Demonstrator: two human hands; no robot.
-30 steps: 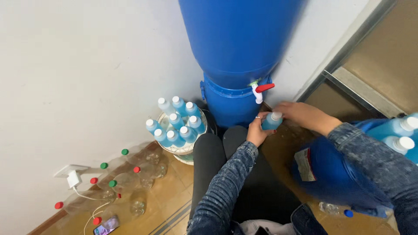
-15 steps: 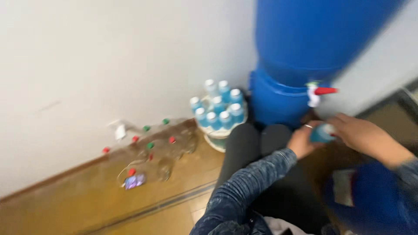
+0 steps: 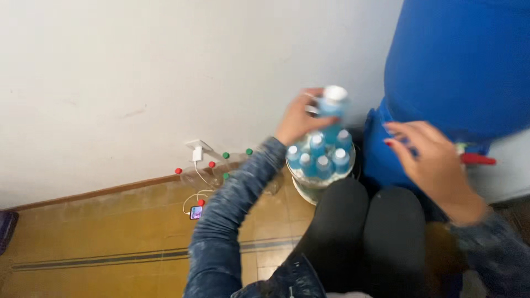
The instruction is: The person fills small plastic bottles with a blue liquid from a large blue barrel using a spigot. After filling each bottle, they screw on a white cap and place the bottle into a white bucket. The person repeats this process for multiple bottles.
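Your left hand (image 3: 301,118) sits just above the centre of the frame, its fingers (image 3: 314,98) clenched around a small bottle (image 3: 331,107) of blue liquid with a white cap. You hold that bottle upright, directly above the cluster of matching bottles (image 3: 320,154), close over their caps; motion blur hides whether it touches them. The cluster stands packed together in a round white tub (image 3: 309,185) on the floor, just right of centre, beside your knees (image 3: 359,221) in black trousers.

Your right hand (image 3: 433,165) hangs in the right-middle of the frame, fingers released and spread, grasping nothing. It lies in front of the big blue barrel (image 3: 458,66) that fills the upper right corner, and just left of the red tap handle (image 3: 477,160) sticking out at the barrel's lower part.

In the left-centre, along the foot of the white wall (image 3: 138,72), a few clear empty bottles with red and green caps (image 3: 218,165) lie on the yellowish floor (image 3: 99,237). A white charger (image 3: 197,150) is plugged in there, its cable running down to a phone (image 3: 195,212) lying on the floor with its screen lit.
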